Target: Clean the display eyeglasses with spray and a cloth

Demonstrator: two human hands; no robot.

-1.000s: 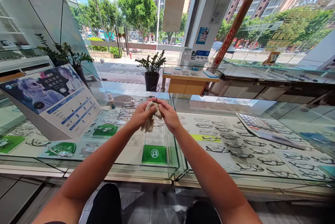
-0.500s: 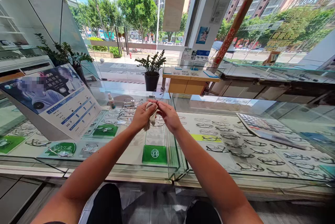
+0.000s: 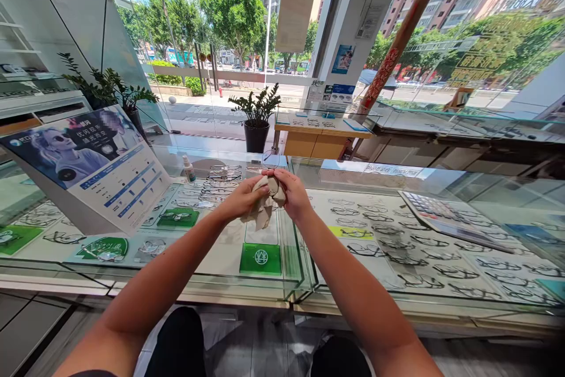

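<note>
My left hand is closed on a crumpled beige cloth, whose loose folds hang below the fingers. Close against it, my right hand pinches a pair of thin dark-framed eyeglasses. The cloth is wrapped about part of the frame, so most of the eyeglasses is hidden; a slim dark piece sticks up beyond the fingertips. Both hands are held together above the glass display counter.
Rows of eyeglasses lie inside the counter, with a green card near its front. A folded display board and a small spray bottle stand to the left. A calculator-like panel lies right. Beyond is a potted plant.
My right hand has come in over the cloth, its fingers curling more. The cloth has shifted right and spread around the eyeglasses, and less of the frame shows above the hands.
</note>
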